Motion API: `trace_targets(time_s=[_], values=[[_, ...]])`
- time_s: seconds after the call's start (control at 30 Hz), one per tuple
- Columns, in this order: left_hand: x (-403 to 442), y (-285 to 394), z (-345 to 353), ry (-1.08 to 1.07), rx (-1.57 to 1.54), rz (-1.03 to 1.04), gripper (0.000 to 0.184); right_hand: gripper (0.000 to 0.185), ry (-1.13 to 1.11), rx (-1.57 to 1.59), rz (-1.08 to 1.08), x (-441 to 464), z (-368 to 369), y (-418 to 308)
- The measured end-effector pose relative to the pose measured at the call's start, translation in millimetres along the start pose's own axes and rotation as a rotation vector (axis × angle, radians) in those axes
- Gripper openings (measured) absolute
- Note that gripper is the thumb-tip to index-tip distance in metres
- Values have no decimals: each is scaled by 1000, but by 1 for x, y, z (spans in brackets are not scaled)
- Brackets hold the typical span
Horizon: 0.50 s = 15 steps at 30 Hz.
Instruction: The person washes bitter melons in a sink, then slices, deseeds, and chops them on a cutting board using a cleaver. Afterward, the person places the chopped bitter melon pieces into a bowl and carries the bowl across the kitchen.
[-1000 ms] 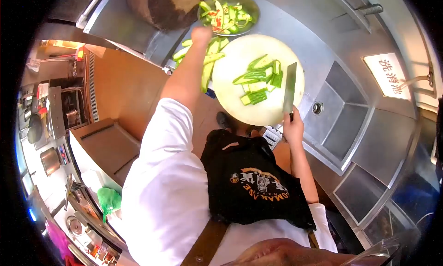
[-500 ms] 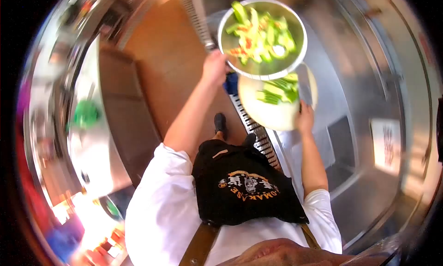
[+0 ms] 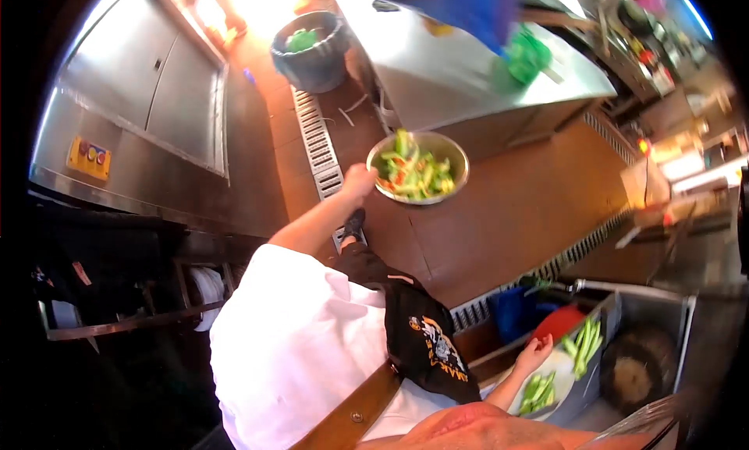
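Observation:
A round metal bowl [image 3: 461, 168] is held out in front of me by its rim, gripped in my left hand [image 3: 360, 182]. Inside it are cut green vegetable pieces [image 3: 421, 175] with some red bits among them. My right hand [image 3: 534, 355] is down at the lower right, fingers apart and no tool visible in it. It is over the edge of a round white cutting board [image 3: 562, 366], where sliced green vegetables [image 3: 538, 392] lie. More long green pieces [image 3: 583, 345] lie just beyond the board.
Brown tiled floor with drain grates [image 3: 316, 138] runs ahead. A lined bin [image 3: 316, 64] stands at the far end, beside a steel counter [image 3: 437, 83] bearing a green bag [image 3: 527, 56]. A steel cabinet [image 3: 148, 68] lines the left. A blue container [image 3: 511, 313] and red object [image 3: 560, 325] are near my right hand.
My body and view have turned left, away from the board. The bowl has moved from above the board to over the floor. My right hand has let go of the knife.

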State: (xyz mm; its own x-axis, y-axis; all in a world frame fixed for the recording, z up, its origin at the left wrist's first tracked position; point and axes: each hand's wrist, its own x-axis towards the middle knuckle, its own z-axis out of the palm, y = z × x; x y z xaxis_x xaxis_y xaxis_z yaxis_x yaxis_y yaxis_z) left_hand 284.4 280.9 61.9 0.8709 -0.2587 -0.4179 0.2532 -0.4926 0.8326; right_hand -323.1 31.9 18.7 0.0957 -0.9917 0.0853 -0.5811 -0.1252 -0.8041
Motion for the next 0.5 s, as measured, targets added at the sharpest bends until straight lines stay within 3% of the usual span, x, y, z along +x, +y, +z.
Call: trace_targets(time_s=[0.03,0.13,0.23,0.27,0.33,0.37,0.5], values=[[75,-27,-40,20,131,50,27,44,-88,-95,-57,6,28,-33],[215,12,-149,258,-237,202,30,41,-307,-234,-152,6,110,-138],[344,75,-264,412,-340,390,26,42,-358,-171,8,-27,186,-157],[342,134,-301,406,-411,332,26,41,-336,-87,92,-48,212,-155],[442,155,-374,594,-27,490,30,38,-410,-232,269,-96,228,-64],[474,171,-400,686,100,556,33,20,-563,-186,450,-128,233,-55],[617,222,-489,1003,483,591,37,16,-663,-116,851,-218,319,-183]])
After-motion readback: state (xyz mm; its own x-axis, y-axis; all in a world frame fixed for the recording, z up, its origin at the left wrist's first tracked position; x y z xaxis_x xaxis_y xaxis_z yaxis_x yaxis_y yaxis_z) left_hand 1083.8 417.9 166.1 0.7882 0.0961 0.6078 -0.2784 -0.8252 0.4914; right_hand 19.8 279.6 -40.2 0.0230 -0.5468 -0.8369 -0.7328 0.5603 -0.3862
